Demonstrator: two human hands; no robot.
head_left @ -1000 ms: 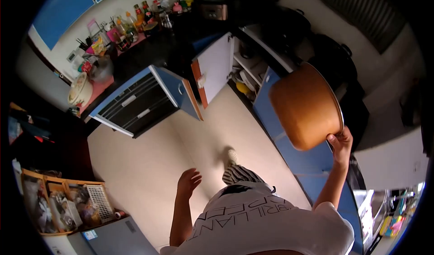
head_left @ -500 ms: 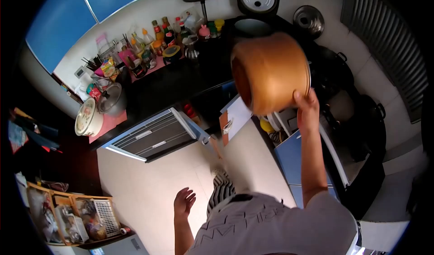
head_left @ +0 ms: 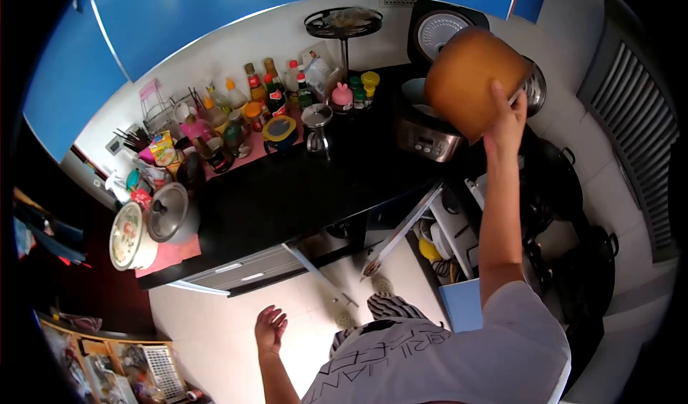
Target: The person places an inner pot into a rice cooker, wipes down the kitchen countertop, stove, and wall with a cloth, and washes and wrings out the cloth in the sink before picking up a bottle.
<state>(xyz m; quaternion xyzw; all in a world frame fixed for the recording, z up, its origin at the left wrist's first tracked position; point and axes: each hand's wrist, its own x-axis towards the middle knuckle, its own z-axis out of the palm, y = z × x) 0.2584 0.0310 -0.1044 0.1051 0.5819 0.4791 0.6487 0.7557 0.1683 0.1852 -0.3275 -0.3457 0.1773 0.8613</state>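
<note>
In the head camera's view, a person's right hand (head_left: 507, 121) grips a copper-coloured pot (head_left: 469, 82) one-handed by its edge, tilted, partly blocking sight of an open rice cooker (head_left: 428, 145) and its raised lid (head_left: 437, 33) beside the black counter (head_left: 287, 196); whether pot and cooker touch cannot be told. The left hand (head_left: 271, 329) hangs empty, fingers loosely curled. A slackening hold could let the pot slip or swing into the lid. Lettering on the shirt (head_left: 466, 350) appears to include "BRILLIANT", distorted by folds; labels on the bottles (head_left: 276, 102) are too small to read
</note>
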